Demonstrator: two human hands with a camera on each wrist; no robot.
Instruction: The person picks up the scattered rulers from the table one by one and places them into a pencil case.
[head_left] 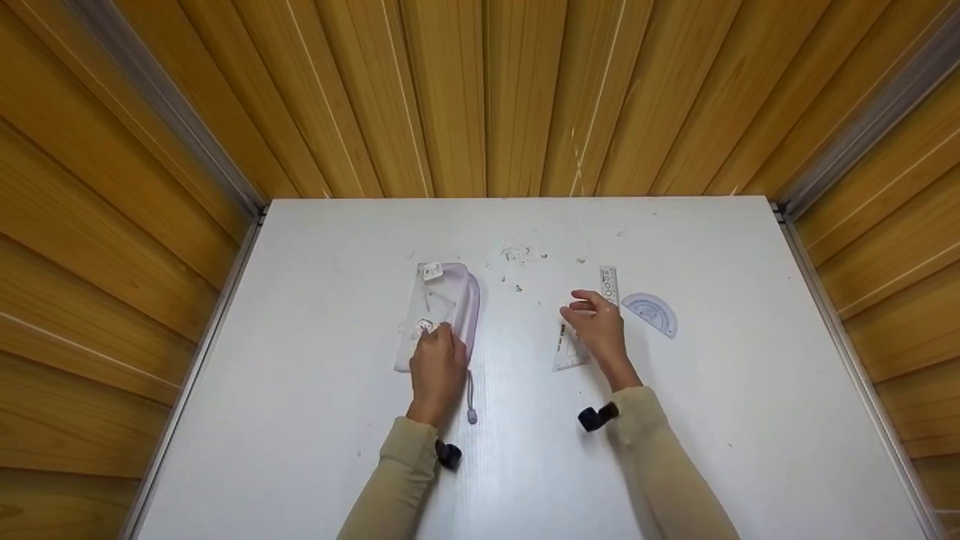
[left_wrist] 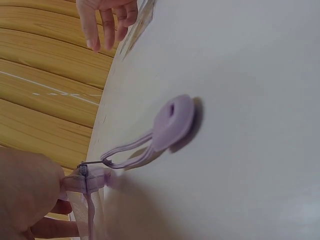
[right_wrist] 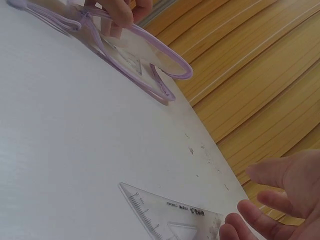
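Observation:
My left hand [head_left: 437,367] pinches the upper side of a clear pencil pouch [head_left: 412,345] with lilac edging, holding its zipped side apart. Through the pouch a small set square [right_wrist: 131,61] shows inside. A lilac pull loop [left_wrist: 172,122] hangs from the zip end over the table. My right hand [head_left: 600,326] hovers, fingers loosely spread and holding nothing, over a clear set square [right_wrist: 160,212]. Beyond that hand lies a clear ruler [head_left: 608,279], partly hidden by the fingers. To its right is a bluish half-round protractor [head_left: 651,313].
Dark crumbs [head_left: 517,255] are scattered on the white table [head_left: 517,465] beyond the hands. Wood-panelled walls [head_left: 517,97] close in the back and both sides. Black wrist cameras [head_left: 592,418] are strapped at both sleeves.

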